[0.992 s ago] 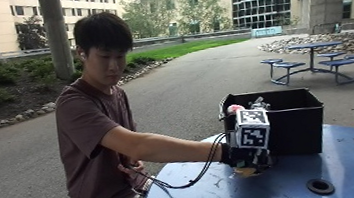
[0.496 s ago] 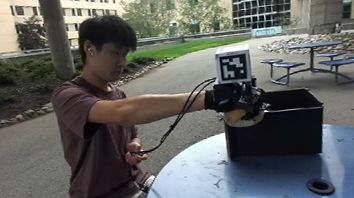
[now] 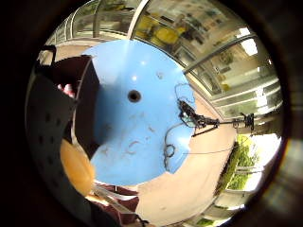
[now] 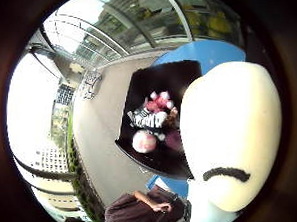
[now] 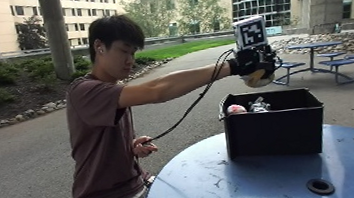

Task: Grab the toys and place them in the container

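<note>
My gloved right hand (image 5: 254, 62) is raised above the black container (image 5: 274, 129) and grips a pale round plush toy (image 5: 257, 79). That toy is white with a black curved mark (image 4: 230, 138) and has an orange part (image 3: 75, 166). It fills much of the thumb side palm view. Below it the container (image 4: 134, 90) holds several toys: a pink plush (image 4: 157, 102), a striped one (image 4: 148, 119) and a pink and white ball (image 4: 144, 141). Two toys (image 5: 246, 106) poke above the rim in the outside view.
The container stands on a round blue table (image 5: 240, 182) with a centre hole (image 5: 320, 186). The person's bare left hand (image 5: 143, 146) stays near the waist, holding a small thing. Picnic tables (image 5: 327, 62) stand far behind on the pavement.
My hand has risen with the plush toy from table level beside the container to well above its open top.
</note>
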